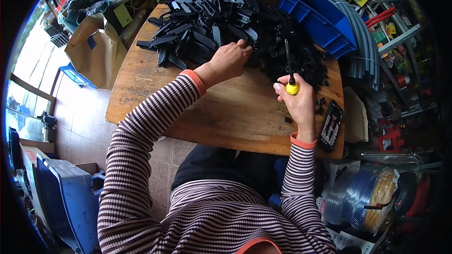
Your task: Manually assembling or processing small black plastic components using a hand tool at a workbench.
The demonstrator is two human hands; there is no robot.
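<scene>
My right hand (pixel 300 104) grips a screwdriver (pixel 292 86) by its yellow and black handle, with the dark shaft pointing up and away from me. At the near edge of a large heap of long black plastic parts (pixel 197 37), my left hand (pixel 230 60) has its fingers curled together. Whatever those fingers hold, if anything, is hidden. Smaller black pieces (pixel 306 63) are piled to the right, beyond the screwdriver. Both heaps lie on a worn wooden table (pixel 226 113).
A phone (pixel 331 126) lies at the table's right edge, near a few small loose black pieces (pixel 321 103). Blue plastic bins (pixel 320 19) stand along the far side. Grey tubing (pixel 362 42) hangs at the right, and a paper bag (pixel 96 49) stands at the left.
</scene>
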